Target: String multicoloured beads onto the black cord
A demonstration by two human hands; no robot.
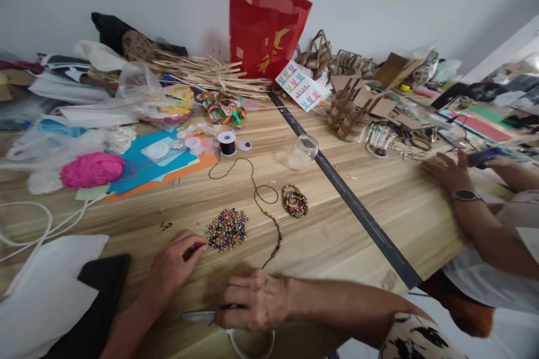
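Now our left hand (pixel 174 263) pinches one tiny, slippery bead beside the bead pile (pixel 227 229); our right hand (pixel 252 300) presses closed on the thread end.

Our left grip (pixel 174 263) touches the bead pile (pixel 227 229); our right grip (pixel 252 300) rests just beside the beaded cord (pixel 275 233).

I see my left hand (pixel 177 263) on the table (pixel 379 196), touching the near-left edge of the bead pile (pixel 227 229). My right hand (pixel 255 300) lies nearer to me, just right of it. The beaded string (pixel 275 235) runs between the pile and the bracelets (pixel 295 201), which sit to the right. The thread spool (pixel 227 143) stands behind the pile, the jar (pixel 302 152) to its right. Another person's hand (pixel 446 171) rests far right
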